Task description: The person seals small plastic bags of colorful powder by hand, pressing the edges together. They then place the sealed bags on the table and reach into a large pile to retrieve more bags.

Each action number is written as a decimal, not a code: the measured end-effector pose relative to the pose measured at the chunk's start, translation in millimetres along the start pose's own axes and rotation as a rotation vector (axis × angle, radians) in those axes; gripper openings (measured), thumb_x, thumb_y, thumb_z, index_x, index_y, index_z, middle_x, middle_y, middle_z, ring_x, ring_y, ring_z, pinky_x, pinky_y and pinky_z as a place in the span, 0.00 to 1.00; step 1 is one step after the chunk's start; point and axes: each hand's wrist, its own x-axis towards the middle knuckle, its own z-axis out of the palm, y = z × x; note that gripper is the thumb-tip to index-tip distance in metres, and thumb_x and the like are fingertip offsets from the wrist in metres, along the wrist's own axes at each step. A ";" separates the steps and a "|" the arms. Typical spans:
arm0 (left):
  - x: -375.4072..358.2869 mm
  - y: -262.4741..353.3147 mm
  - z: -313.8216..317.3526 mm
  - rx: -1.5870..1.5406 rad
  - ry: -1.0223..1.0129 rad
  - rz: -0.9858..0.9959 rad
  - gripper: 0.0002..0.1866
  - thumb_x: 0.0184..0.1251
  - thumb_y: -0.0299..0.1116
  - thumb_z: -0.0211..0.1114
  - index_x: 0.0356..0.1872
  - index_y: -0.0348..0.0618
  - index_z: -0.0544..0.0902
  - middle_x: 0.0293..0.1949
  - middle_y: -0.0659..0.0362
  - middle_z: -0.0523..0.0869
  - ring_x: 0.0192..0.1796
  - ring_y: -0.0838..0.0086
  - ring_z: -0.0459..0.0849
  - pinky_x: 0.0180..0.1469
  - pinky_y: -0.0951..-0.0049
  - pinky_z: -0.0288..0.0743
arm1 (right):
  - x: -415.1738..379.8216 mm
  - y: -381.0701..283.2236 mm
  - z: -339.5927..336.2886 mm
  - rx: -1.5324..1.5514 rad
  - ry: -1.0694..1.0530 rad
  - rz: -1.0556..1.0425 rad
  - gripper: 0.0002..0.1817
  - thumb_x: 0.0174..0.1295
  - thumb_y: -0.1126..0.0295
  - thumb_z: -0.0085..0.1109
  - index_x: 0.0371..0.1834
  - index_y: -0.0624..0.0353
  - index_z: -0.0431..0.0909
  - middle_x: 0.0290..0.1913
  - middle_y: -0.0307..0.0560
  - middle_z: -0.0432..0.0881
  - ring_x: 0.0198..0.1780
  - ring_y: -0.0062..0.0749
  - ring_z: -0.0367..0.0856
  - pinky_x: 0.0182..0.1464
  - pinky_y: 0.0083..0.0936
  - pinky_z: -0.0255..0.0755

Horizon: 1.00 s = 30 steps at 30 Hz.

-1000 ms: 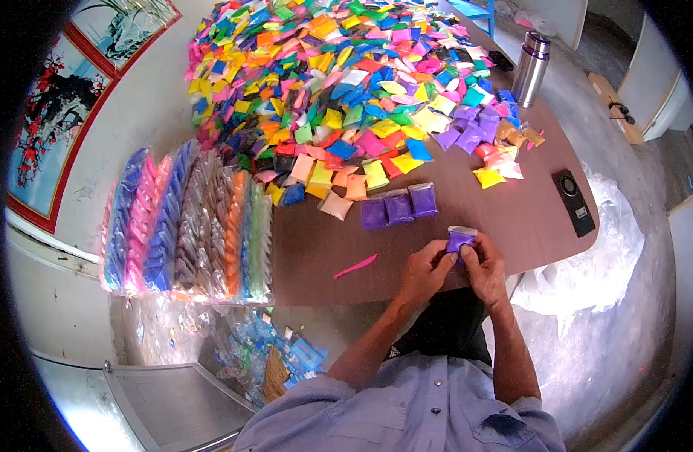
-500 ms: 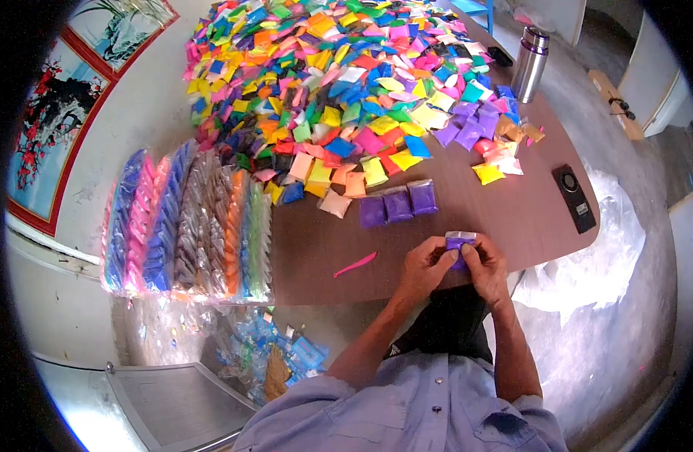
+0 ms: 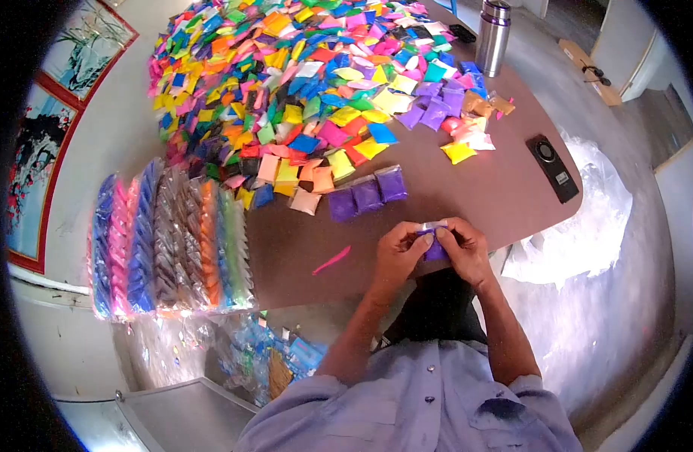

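Left hand [image 3: 398,253], right hand [image 3: 467,248] pinch purple packet [image 3: 435,250], right of frame center; 3-packet row [image 3: 367,195] up-left, nearer left hand.

Purple packet [image 3: 435,251] partly hidden by thumbs [image 3: 424,240]. Packet pile [image 3: 286,68] cut off at top. White label [image 3: 563,178] too small to read.

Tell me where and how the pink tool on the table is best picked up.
Probably pinch the pink tool across its middle, from above, with thumb and finger on its two long edges. It is slim and lies flat on bare tabletop, so both edges look free. The left hand is nearer but holds a purple packet.
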 end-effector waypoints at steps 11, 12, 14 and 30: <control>3.3 -13.7 -9.6 -0.035 -0.013 0.123 0.06 0.74 0.25 0.70 0.47 0.36 0.85 0.40 0.66 0.86 0.43 0.84 0.82 0.48 0.80 0.77 | -0.1 -2.0 0.7 -0.067 -0.004 -0.084 0.07 0.70 0.74 0.66 0.48 0.62 0.85 0.42 0.46 0.86 0.43 0.31 0.84 0.46 0.27 0.78; 2.8 -10.1 -10.1 -0.034 -0.015 0.119 0.06 0.74 0.25 0.70 0.47 0.36 0.85 0.40 0.66 0.86 0.43 0.84 0.82 0.48 0.80 0.77 | 1.0 1.8 0.6 -0.054 -0.018 -0.111 0.07 0.70 0.74 0.66 0.48 0.62 0.85 0.42 0.46 0.86 0.43 0.31 0.84 0.46 0.27 0.78; 1.4 -2.5 -11.1 0.105 -0.039 0.069 0.07 0.74 0.25 0.69 0.49 0.35 0.85 0.42 0.64 0.87 0.44 0.83 0.83 0.49 0.79 0.77 | 1.5 7.6 0.1 -0.039 -0.032 -0.136 0.07 0.70 0.75 0.66 0.48 0.63 0.85 0.42 0.45 0.86 0.43 0.30 0.84 0.47 0.26 0.78; -1.4 13.9 -0.9 0.063 -0.096 0.012 0.10 0.77 0.26 0.66 0.54 0.33 0.84 0.46 0.62 0.87 0.47 0.82 0.84 0.51 0.78 0.79 | 0.1 2.6 0.1 0.032 0.008 -0.079 0.09 0.74 0.73 0.64 0.53 0.63 0.84 0.42 0.39 0.86 0.43 0.19 0.81 0.46 0.20 0.77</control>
